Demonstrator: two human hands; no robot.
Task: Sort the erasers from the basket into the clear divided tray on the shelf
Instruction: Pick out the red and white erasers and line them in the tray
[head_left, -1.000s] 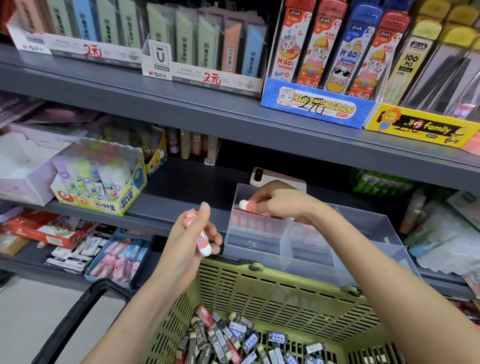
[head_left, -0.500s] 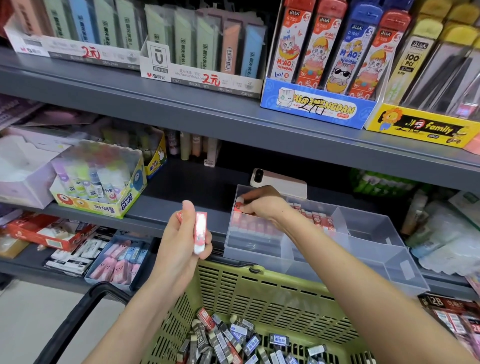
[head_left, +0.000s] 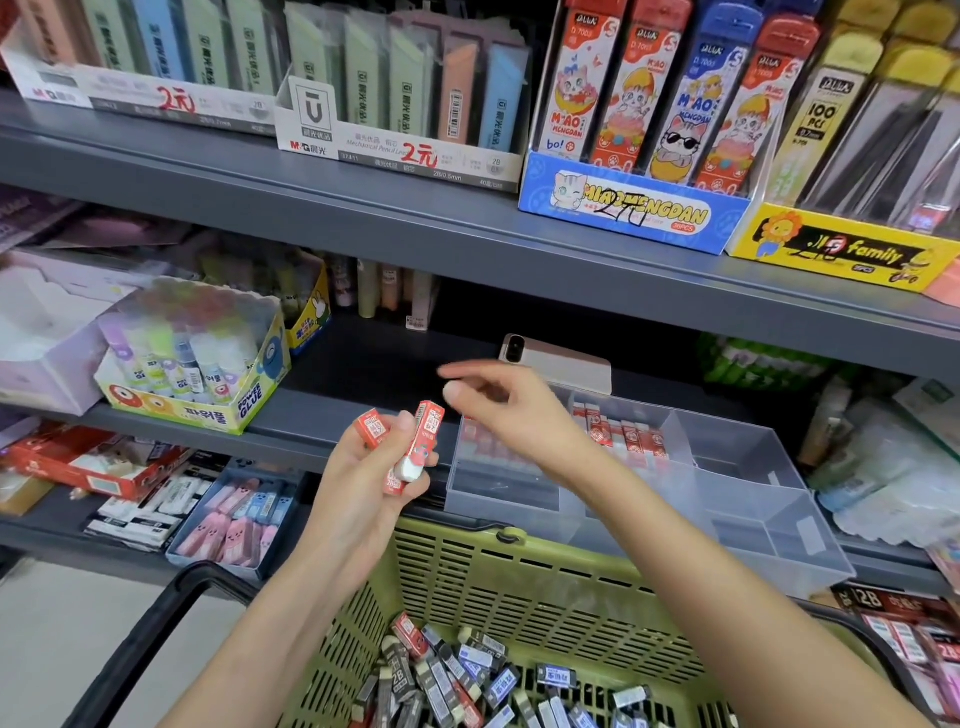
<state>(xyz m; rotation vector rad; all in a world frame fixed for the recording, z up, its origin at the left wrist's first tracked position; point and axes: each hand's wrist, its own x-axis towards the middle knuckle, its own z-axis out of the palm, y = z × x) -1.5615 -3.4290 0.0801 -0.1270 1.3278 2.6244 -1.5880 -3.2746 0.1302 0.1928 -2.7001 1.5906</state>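
While my left hand (head_left: 358, 488) grips red erasers (head_left: 428, 422), right hand (head_left: 504, 402) loose, empty, at clear tray (head_left: 769, 519) edge, phone (head_left: 571, 370) behind, glue box (head_left: 244, 408) left, green basket (head_left: 519, 587) below

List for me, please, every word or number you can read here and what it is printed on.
"MIAOMENGDAN": blue display box
"family": yellow display box
"POWER GLUE": glue stick box
"M&G", "2元": white lead box
"100 PCS": yellow-capped lead pack
"2B": dark pack, lower right
Too blurred to read: the print on the red erasers in the left hand.
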